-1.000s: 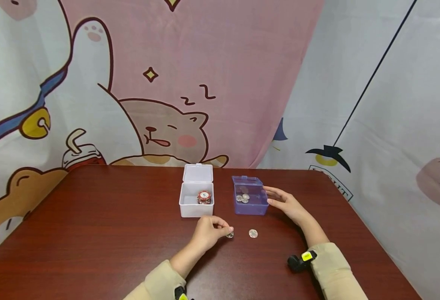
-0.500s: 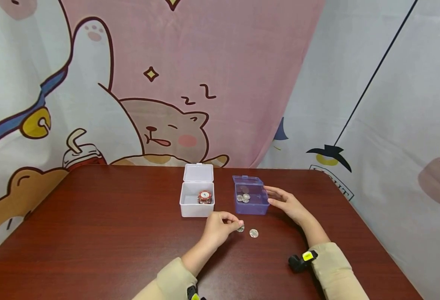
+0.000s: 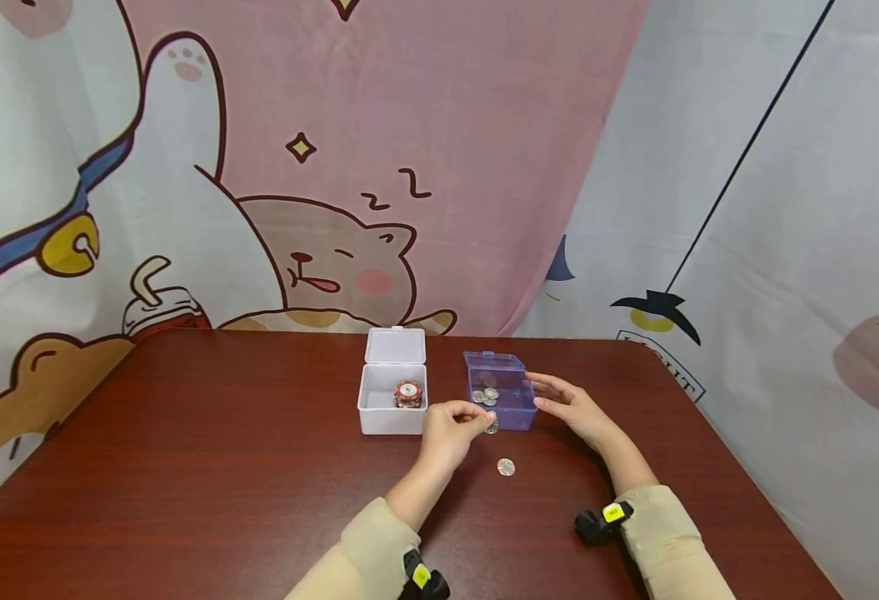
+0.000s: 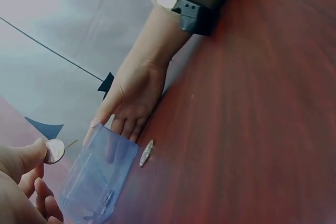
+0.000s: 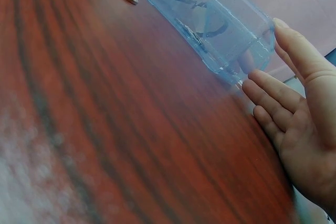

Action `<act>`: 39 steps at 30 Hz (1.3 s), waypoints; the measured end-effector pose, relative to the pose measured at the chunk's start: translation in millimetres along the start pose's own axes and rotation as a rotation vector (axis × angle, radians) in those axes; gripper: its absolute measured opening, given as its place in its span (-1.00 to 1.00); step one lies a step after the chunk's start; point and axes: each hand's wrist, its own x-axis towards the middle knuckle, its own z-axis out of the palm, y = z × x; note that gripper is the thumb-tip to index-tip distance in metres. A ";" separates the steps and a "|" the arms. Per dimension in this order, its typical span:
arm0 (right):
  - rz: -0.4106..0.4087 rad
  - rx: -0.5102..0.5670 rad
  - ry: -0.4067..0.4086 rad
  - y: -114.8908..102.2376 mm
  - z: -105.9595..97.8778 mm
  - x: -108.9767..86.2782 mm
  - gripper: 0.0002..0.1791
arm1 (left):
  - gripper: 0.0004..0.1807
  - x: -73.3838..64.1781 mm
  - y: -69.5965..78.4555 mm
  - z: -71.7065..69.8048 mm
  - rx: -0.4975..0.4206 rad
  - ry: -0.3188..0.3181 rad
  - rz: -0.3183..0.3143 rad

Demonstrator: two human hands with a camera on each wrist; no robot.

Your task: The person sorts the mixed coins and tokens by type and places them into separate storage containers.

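My left hand (image 3: 450, 435) pinches a silver coin (image 4: 54, 151) between thumb and fingertips. In the head view this coin overlaps the front wall of a translucent purple-blue box (image 3: 512, 419). The box stands with its lid (image 3: 495, 361) raised, and several coins (image 3: 485, 396) lie inside at its left. Against the right side of the box rests my right hand (image 3: 576, 410), fingers extended and thumb at the rim, as the right wrist view shows. One more coin (image 3: 506, 467) lies flat on the table in front of the box.
To the left of the purple-blue box stands a white box (image 3: 390, 423), lid up, with a stack of red-edged poker chips (image 3: 408, 393) in it. Both are on a dark red-brown wooden table (image 3: 207, 467). A cartoon-printed curtain (image 3: 469, 167) hangs behind the table.
My left hand has carried its coin right and away from me, from the tabletop up to the front of the purple-blue box. My right hand and both boxes have stayed put.
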 end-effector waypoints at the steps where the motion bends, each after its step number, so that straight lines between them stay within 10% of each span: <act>1: 0.001 -0.002 0.001 -0.1 0.0 -0.2 -0.47 | -0.88 1.7 0.6 1.6 -0.002 0.012 -0.004; 19: 0.016 -0.010 -0.005 1.1 -0.5 -0.7 -0.46 | -0.87 30.8 9.1 21.5 0.065 0.169 -0.060; 39: 0.011 -0.015 -0.005 -0.6 0.1 0.1 -0.47 | -0.89 58.2 -15.1 31.6 0.193 0.272 -0.041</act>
